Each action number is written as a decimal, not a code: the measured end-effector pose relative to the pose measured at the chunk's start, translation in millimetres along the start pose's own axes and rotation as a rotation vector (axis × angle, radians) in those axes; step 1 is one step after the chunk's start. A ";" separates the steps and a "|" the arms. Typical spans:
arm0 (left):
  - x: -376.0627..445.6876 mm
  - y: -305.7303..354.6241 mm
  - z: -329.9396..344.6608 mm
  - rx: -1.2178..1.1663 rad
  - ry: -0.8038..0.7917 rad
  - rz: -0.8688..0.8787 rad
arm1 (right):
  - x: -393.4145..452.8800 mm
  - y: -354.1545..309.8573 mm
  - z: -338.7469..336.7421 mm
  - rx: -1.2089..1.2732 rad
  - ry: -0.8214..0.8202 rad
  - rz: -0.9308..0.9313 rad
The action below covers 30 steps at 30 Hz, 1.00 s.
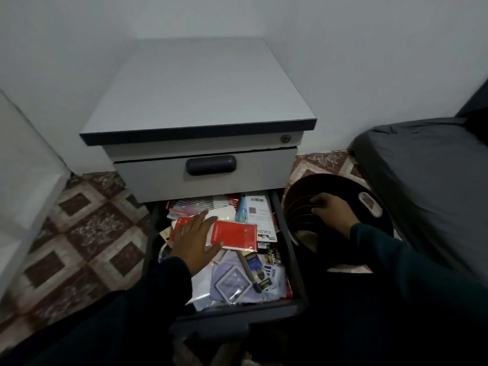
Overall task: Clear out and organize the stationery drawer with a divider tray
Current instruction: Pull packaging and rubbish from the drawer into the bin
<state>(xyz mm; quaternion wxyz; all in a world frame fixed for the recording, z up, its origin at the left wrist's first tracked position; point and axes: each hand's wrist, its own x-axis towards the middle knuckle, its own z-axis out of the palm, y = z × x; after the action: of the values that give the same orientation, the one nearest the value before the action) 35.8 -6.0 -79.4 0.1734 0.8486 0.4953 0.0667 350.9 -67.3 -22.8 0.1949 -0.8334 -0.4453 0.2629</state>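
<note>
We're emptying the drawer (pixel 297 273): left hand (pixel 194 240) flat on red packet (pixel 235 235), right hand (pixel 331 208) curled on black bin (pixel 340 225) beside drawer; next, lift pkt.

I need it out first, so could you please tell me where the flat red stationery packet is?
In the head view, the flat red stationery packet lies atop the clutter in the open lower drawer, under the left hand.

Red packet (pixel 232 235) in the open drawer (pixel 297 262): white vertical lettering "STATIONERY". White card (pixel 265 232) beside it: "STAPLER", printed upside down. Remaining labels too blurred to read.
</note>
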 end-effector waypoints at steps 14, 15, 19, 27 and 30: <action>-15.0 -59.2 5.9 -0.196 -0.089 -0.307 | -26.3 -67.0 129.6 -0.196 -0.262 -0.411; -15.1 -58.9 7.5 -0.212 -0.117 -0.329 | -27.1 -67.2 136.0 -0.233 -0.260 -0.438; -12.7 -50.2 8.4 -0.270 -0.103 -0.352 | -27.1 -68.4 150.5 -0.390 -0.187 -0.458; -8.5 -42.3 6.2 -0.598 0.042 -0.504 | -20.8 -65.6 134.6 -0.493 -0.141 -0.421; -7.4 -46.3 8.8 -0.639 0.005 -0.546 | -20.9 -60.6 135.3 -0.434 -0.199 -0.381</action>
<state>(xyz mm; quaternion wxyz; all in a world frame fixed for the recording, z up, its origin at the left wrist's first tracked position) -3.3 6.4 -103.8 0.4382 0.5896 0.6567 0.1707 219.6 -40.8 -89.8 0.0136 -0.7273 -0.6562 0.2007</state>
